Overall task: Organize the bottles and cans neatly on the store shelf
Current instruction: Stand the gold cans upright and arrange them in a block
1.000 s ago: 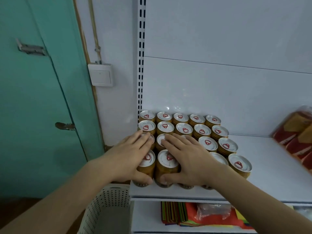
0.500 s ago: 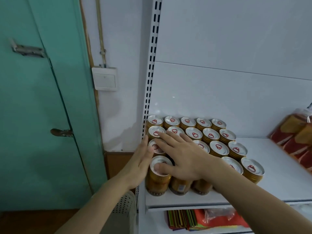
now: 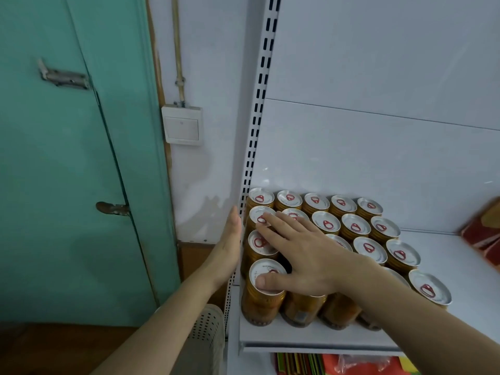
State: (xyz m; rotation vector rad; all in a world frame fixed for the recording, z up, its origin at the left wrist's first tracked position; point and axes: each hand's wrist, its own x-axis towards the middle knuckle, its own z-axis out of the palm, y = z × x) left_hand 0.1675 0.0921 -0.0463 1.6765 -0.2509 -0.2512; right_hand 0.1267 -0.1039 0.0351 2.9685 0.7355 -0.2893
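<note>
From the head view, the block of short orange metal cans with silver pull-tab lids (image 3: 354, 227) stands at the left end of the white metal store shelf (image 3: 319, 335), packed against the slotted white upright post (image 3: 259, 109), five rows deep from the back panel to the front lip. The right hand (image 3: 303, 255) lies flat across the lids nearest the post, fingers (image 3: 270, 220) spread and open, thumb resting on the front corner can (image 3: 266, 290); it grips nothing. The left hand (image 3: 230, 247) stands edge-on just beside the post, palm toward the cans, fingers straight and open, also holding nothing. The risk, as I judge it, lies at that front corner can: it sits close to the shelf lip, so a push toward the lip could tip it off. Pressing down unevenly on the lids could rock a can and knock its neighbours out of line, and the rows away from the post already look slightly staggered. A sideways squeeze against the post could pinch the left hand. Below the post, outside the shelf, stands a pale perforated plastic basket (image 3: 205, 328); its inside is hidden, so I cannot tell what it holds. Away from the post, red and gold packets (image 3: 481, 228) lie on the shelf, well apart from the cans.
</note>
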